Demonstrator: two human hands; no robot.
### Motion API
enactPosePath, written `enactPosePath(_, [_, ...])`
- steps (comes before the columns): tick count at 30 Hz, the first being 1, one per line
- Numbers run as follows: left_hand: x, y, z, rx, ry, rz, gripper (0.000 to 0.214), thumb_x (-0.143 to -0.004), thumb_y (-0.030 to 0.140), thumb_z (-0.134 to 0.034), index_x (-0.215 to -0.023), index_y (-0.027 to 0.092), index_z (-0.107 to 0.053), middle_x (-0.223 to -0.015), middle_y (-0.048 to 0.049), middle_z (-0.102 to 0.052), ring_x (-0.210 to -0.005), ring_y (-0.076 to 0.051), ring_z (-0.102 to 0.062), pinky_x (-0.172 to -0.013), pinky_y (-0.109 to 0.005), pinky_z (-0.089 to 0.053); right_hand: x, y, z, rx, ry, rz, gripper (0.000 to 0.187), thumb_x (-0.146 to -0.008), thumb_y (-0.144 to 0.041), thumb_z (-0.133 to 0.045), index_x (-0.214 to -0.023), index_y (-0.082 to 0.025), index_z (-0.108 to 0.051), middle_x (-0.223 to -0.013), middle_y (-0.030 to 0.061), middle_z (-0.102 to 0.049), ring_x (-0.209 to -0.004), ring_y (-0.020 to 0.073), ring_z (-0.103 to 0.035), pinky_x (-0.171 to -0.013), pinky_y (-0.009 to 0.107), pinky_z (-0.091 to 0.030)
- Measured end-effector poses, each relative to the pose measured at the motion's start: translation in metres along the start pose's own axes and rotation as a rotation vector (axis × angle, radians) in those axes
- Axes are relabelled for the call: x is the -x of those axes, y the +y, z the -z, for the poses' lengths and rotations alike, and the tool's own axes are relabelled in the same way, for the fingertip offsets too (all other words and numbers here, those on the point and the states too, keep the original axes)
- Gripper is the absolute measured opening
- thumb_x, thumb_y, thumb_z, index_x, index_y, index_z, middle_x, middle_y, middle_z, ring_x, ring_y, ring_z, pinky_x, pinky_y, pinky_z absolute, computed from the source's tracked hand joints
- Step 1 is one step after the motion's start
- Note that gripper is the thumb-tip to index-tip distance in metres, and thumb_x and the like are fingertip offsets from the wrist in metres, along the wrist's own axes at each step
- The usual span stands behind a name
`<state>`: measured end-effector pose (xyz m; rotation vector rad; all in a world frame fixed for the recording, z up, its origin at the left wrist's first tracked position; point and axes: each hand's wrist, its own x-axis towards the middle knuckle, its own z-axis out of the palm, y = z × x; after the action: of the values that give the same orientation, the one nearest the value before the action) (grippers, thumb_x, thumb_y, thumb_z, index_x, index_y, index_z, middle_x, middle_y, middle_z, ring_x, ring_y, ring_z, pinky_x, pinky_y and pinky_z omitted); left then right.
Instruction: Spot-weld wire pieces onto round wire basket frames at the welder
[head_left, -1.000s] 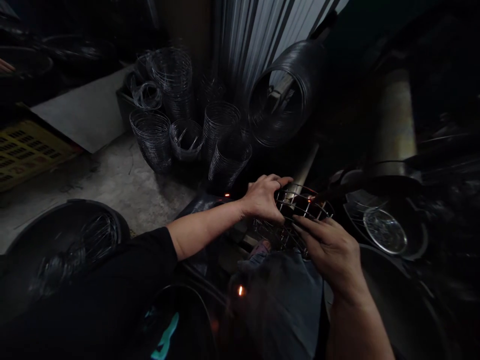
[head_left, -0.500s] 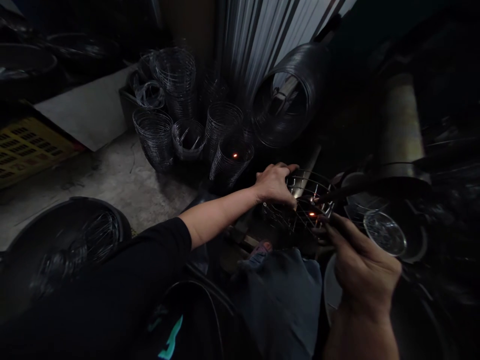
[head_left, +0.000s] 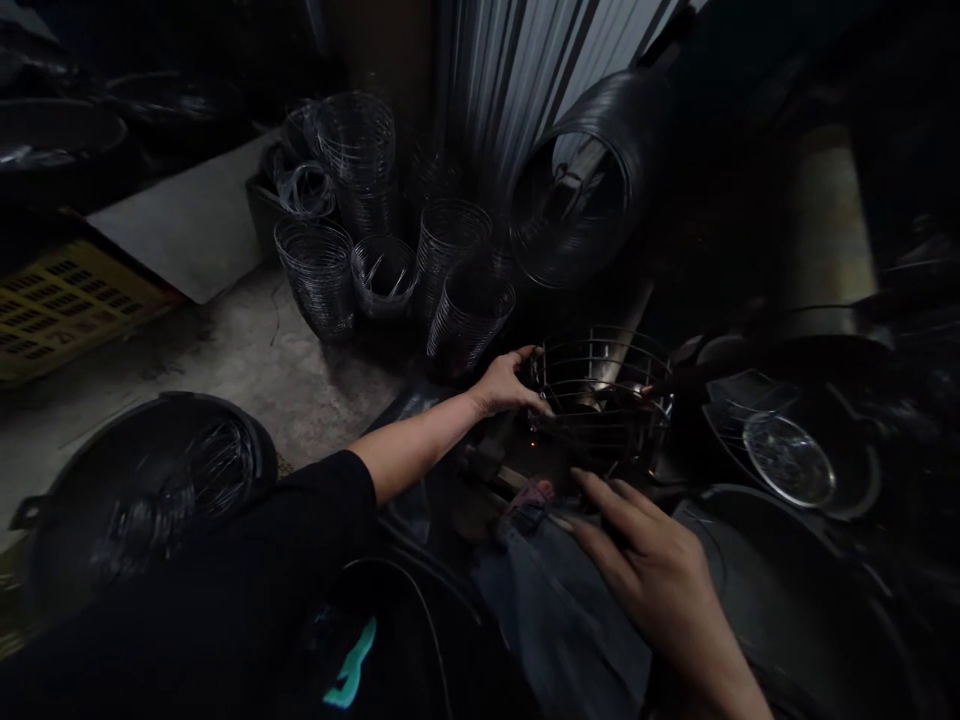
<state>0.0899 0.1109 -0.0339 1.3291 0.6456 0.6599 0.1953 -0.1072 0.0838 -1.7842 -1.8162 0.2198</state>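
Writing is nowhere readable in the head view. Concrete floor [head_left: 247,370] spreads far left, with one yellow crate [head_left: 60,310] at the left edge and corrugated sheeting [head_left: 525,70] behind. Five or so wire coil stacks [head_left: 375,240] stand far centre; one black tub [head_left: 142,490] sits near left. Left hand [head_left: 506,385] grips the wire basket [head_left: 604,400] by its left rim, fingers curled shut. Right hand [head_left: 645,575] hovers just near the basket, fingers spread, holding nothing.

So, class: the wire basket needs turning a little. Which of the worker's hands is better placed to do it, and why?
Probably the left hand: its fingers already grip the rim of the wire basket. The right hand is open, below and nearer the camera, apparently off the wire.
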Motion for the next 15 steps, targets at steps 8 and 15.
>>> enactPosePath(8, [0.072, 0.057, 0.008, -0.527, -0.100, -0.290, 0.102, -0.036, 0.037, -0.088, -0.130, 0.018, -0.053, -0.126, -0.0106, -0.054, -0.117, -0.029, -0.054, -0.106, -0.043, -0.042, -0.023, -0.026, -0.001, -0.188, -0.162, -0.044, 0.025, -0.091, -0.034, -0.054, -0.096, -0.021, -0.075, -0.087, 0.0051, -0.074, -0.075, 0.0186, -0.071, -0.066, 0.025, -0.057])
enactPosePath(15, [0.084, 0.069, -0.013, -0.761, -0.077, -0.270, 0.098, -0.045, 0.050, -0.082, -0.133, 0.021, -0.049, -0.128, -0.0121, -0.055, -0.117, -0.031, -0.052, -0.100, -0.051, -0.042, -0.015, -0.007, -0.013, 0.412, -0.208, 0.034, 0.031, -0.085, -0.023, -0.053, -0.109, -0.016, -0.071, -0.090, 0.0107, -0.073, -0.079, 0.0270, -0.068, -0.065, 0.035, -0.053])
